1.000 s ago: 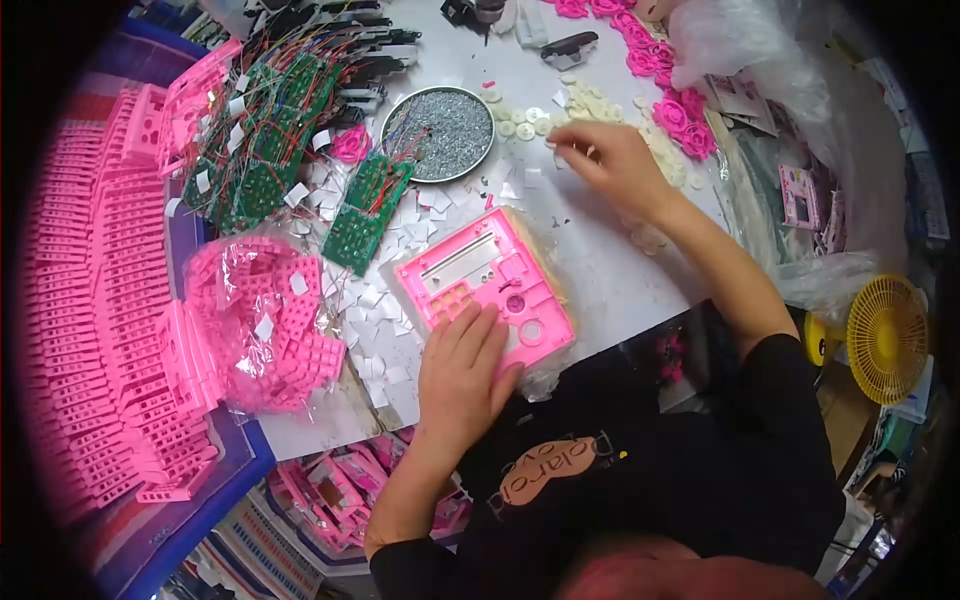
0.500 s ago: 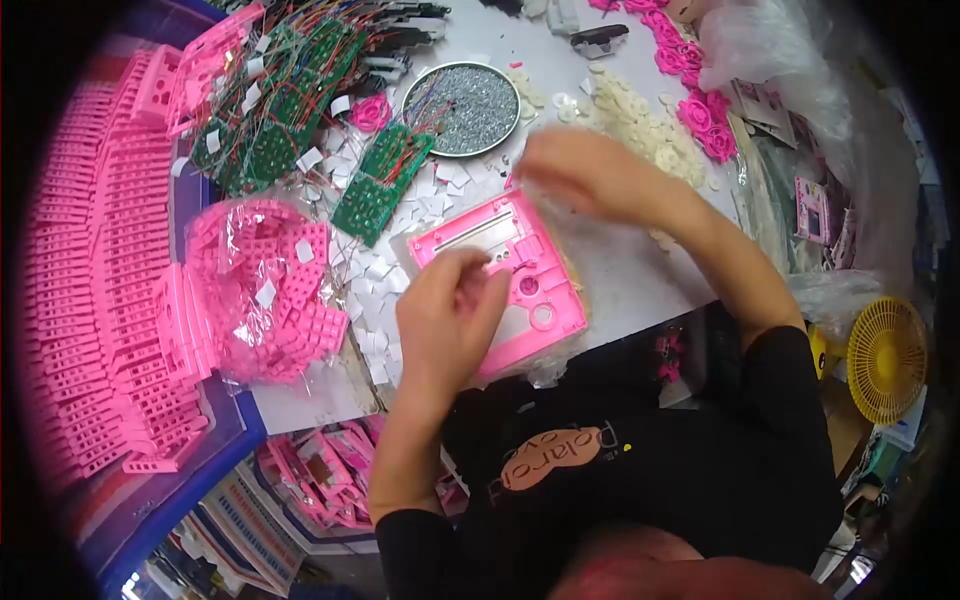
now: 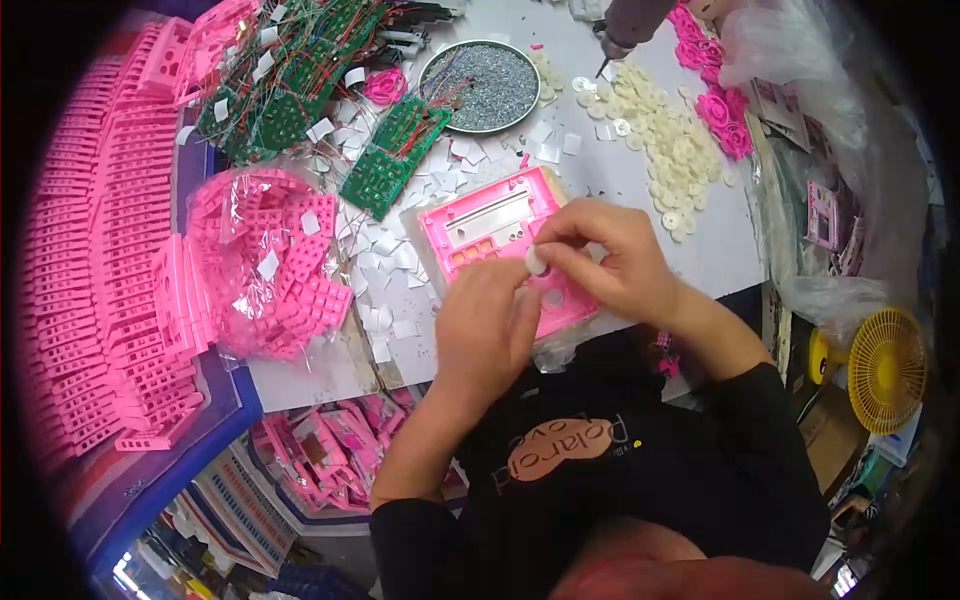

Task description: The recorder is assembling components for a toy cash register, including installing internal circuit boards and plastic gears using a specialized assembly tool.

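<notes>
- Head view: your right hand point(image 3: 612, 262) pinches a small white disc point(image 3: 537, 263) between thumb and forefinger, right above the pink panel point(image 3: 497, 240)
- Your left hand point(image 3: 483, 325) lies on the panel's near edge, fingers loosely curled and close together, fingertips just beside the disc; whether they touch it I cannot tell
- The panel lies flat on the white table point(image 3: 610, 170), partly hidden under both your hands, its window and row of small openings showing beyond your fingertips
- Against a second ago: your right hand was then out at the heap of white discs point(image 3: 667, 140) beyond the panel; it has come back over the panel with one disc, and your left hand has moved up the panel to meet it
- Half a second ago both hands were blurred in motion; now they are sharp
- Beyond your fingertips stand a round tray of grey screws point(image 3: 490, 85) and a green circuit board point(image 3: 395, 155); left of your left hand sits a clear bag of pink parts point(image 3: 265, 265)
</notes>
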{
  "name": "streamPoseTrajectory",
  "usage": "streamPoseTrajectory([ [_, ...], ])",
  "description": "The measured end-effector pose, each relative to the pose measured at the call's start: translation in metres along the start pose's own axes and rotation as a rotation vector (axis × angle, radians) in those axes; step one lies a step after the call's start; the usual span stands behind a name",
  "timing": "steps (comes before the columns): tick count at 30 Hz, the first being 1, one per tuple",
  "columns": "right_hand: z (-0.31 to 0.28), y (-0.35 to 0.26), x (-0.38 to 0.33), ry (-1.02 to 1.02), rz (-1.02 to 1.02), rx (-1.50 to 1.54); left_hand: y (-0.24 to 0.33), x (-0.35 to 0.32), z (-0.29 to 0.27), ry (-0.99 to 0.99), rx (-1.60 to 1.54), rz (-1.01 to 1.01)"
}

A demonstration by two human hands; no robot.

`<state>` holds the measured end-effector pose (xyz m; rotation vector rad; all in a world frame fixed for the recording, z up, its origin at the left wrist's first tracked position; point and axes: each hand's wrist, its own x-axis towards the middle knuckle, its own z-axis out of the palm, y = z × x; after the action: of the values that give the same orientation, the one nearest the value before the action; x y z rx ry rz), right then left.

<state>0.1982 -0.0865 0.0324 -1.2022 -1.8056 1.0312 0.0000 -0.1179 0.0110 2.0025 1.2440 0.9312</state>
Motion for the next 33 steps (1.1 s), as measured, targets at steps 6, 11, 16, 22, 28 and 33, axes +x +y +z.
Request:
streamPoseTrajectory([
  [6,0.012,0.033,0.001,-0.062,-0.378,-0.549,-0.02,-0.014,-0.002,-0.208,0.386,0.159],
  [11,0.027,0.033,-0.004,-0.019,-0.324,-0.742,-0.021,-0.015,-0.001,-0.195,0.364,0.137],
  [16,0.035,0.025,-0.007,0.011,-0.221,-0.831,-0.021,-0.015,-0.004,-0.208,0.354,0.137],
  [22,0.026,0.026,-0.009,0.028,-0.114,-0.693,-0.03,0.042,-0.02,-0.112,0.028,-0.005],
  [28,0.025,0.023,-0.007,0.016,-0.143,-0.62,-0.082,0.185,0.011,-0.041,0.764,0.259],
  [33,-0.037,0.038,0.007,0.219,-0.276,-0.323,-0.096,0.199,0.022,-0.063,0.765,0.347],
])
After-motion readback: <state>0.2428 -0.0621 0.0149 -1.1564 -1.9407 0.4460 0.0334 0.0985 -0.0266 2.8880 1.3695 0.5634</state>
